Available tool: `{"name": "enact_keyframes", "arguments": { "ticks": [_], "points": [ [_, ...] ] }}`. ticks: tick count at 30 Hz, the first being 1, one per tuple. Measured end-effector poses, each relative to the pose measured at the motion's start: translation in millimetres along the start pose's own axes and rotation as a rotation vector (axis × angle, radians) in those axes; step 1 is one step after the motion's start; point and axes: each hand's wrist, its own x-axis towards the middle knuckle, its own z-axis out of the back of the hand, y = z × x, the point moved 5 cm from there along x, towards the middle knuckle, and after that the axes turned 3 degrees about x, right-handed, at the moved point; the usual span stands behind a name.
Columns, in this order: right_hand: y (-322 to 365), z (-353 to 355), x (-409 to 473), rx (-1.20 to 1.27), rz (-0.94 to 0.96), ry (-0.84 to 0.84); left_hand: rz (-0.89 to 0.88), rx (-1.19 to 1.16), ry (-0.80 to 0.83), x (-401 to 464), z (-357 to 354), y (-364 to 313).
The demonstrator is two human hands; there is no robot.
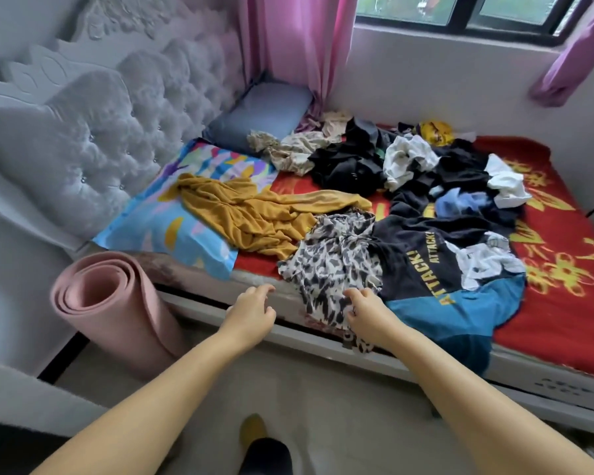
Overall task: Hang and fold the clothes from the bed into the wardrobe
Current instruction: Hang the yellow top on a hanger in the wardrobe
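Both arms reaching out over the near edge of the bed (254, 269), hands apart. Left hand (252, 308) hovering over the bare edge of the mattress, fingers loosely curled, nothing in it. Right hand (364, 308) down on the leopard-print garment (333, 258), fingers curled into the fabric right where it spills over the near edge; looks like a pinch but hard to say how firm.

Clothes all over the red blanket (559, 228) with its yellow floral pattern. Mustard-yellow top (254, 214) sprawled toward the headboard end, partly over the bright blue patterned pillow (165, 231). Just beside the leopard piece, touching it, a black and teal shirt (436, 279) with "ATTACK!" printed in yellow, twice, plus a third bigger "ATTACK" running along the seam. White crumpled garment (484, 265) lying on top of that shirt. Further back toward the wall edge: black heap (354, 166), another white piece (405, 159), a light blue something (456, 204), a beige floral bundle (288, 149), and a yellow patterned item (434, 132) at the far edge under the window (460, 15). Grey pillow (261, 111) tucked in the far corner by the pink curtain (288, 39).

Grey tufted headboard (93, 132) on the left. Rolled pink mat (114, 306) standing against the bed's near corner on the floor. Yellow slipper (252, 428) at the bottom.
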Motion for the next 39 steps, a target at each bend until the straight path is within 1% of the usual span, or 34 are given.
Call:
{"name": "enact_keyframes", "arguments": {
  "ticks": [2,6,10,13,17,22,24,27,29,31,33,36,38,39],
  "points": [
    [7.4,3.3,33.3,-0.011,0.008,0.012,0.018,0.002,-0.010,32.2,13.1,12.6],
    [31.4,15.1,112.3,-0.047,0.006,0.101,0.068,-0.020,-0.013,110.7,53.3,44.2],
    [62.4,29.4,190.2,-0.027,0.011,0.115,0.112,-0.060,-0.023,182.1,87.4,68.5],
    [79.0,25.7,236.8,-0.052,0.057,0.164,0.152,-0.076,0.013,217.2,88.4,81.9],
    [90.1,17.4,307.8,-0.091,0.094,0.234,0.248,-0.128,0.054,260.6,83.3,104.5],
    [106.9,-10.9,420.2,-0.167,0.162,0.422,0.457,-0.195,0.083,333.0,69.3,153.8],
    [117.3,-16.0,468.3,-0.182,0.179,0.459,0.505,-0.191,0.098,370.5,66.2,168.5],
    [137.5,-30.4,549.4,-0.230,0.220,0.481,0.567,-0.206,0.046,434.3,60.4,189.6],
    [148.9,-40.5,589.5,-0.260,0.224,0.440,0.623,-0.225,-0.002,464.5,55.0,202.1],
    [152.8,-61.1,626.4,-0.281,0.208,0.401,0.723,-0.239,-0.022,492.8,39.8,223.8],
    [147.2,-77.5,650.9,-0.294,0.159,0.377,0.794,-0.205,-0.049,513.0,31.3,241.1],
    [126.4,-101.2,674.3,-0.304,0.072,0.408,0.869,-0.125,-0.173,536.9,23.8,261.5],
    [112.4,-114.4,679.9,-0.326,0.034,0.431,0.898,-0.174,-0.228,546.4,15.2,268.4],
    [107.9,-118.0,681.4,-0.347,0.039,0.414,0.903,-0.204,-0.238,548.9,10.5,271.4]
  ]
}}
